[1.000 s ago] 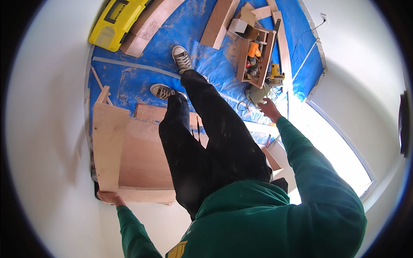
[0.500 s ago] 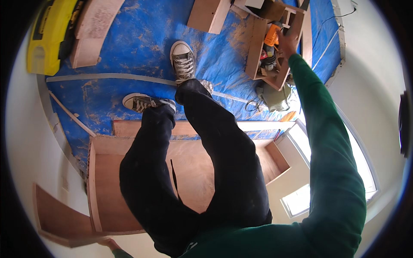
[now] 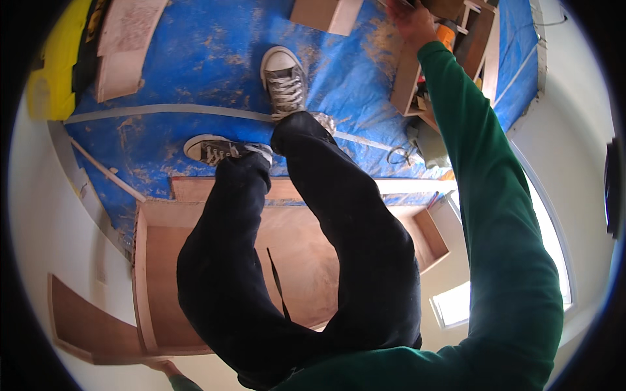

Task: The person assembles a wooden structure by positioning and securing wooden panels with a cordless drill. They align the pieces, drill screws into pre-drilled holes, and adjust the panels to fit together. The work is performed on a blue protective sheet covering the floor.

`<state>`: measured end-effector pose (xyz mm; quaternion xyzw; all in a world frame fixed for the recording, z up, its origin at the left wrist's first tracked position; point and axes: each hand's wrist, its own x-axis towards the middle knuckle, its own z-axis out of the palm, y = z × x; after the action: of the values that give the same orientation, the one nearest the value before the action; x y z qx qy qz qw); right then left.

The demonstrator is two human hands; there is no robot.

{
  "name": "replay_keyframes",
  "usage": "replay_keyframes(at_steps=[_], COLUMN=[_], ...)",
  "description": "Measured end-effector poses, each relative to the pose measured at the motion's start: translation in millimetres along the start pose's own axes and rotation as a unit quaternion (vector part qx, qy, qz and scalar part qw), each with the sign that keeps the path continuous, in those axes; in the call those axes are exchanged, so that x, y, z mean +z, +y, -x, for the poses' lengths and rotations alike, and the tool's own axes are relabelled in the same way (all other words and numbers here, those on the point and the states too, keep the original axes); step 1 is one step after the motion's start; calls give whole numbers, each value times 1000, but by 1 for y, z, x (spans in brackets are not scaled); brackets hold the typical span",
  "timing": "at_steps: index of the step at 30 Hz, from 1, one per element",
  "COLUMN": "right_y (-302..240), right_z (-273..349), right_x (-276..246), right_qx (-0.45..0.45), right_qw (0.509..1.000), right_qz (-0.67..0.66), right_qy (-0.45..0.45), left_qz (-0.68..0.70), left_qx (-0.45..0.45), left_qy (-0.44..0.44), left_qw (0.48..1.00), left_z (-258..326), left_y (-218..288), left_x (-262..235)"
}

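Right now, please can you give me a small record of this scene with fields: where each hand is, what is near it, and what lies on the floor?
right hand: stretched far forward in a green sleeve, at the open wooden toolbox; what it grips is cut off by the picture edge
left hand: low, at the edge of the brown plywood panel
under the person: open plywood cabinet box
floor: blue dusty tarp
feet: two grey sneakers on the tarp
far left: yellow case

Wooden cabinet frame [image 3: 195, 274] lower centre, tarp [image 3: 195, 85] above it. Tool crate [image 3: 424, 78] upper right, right hand [image 3: 409, 19] over it. Plank [image 3: 127, 45] upper left.
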<state>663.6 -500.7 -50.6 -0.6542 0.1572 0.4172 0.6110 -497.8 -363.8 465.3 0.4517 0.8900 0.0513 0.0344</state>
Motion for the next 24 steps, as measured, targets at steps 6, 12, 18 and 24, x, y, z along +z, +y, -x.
replay_keyframes(at_steps=[6,12,18,24], right_y=[19,58,108,199], right_z=[12,130,238,179], right_x=[5,4,65,138], right_qx=[-61,-16,35,-385], right_qw=[993,991,981,447], right_qz=[32,102,160,742], right_qy=[96,87,104,-317], left_qz=[69,146,220,-114], left_qx=[-31,-60,-122,119], left_qy=[17,24,10,-26], left_qw=[997,987,968,986], left_z=[-2,-5,-4,-22], left_y=[-25,-56,-78,-116], left_x=[-11,-6,-11,-19])
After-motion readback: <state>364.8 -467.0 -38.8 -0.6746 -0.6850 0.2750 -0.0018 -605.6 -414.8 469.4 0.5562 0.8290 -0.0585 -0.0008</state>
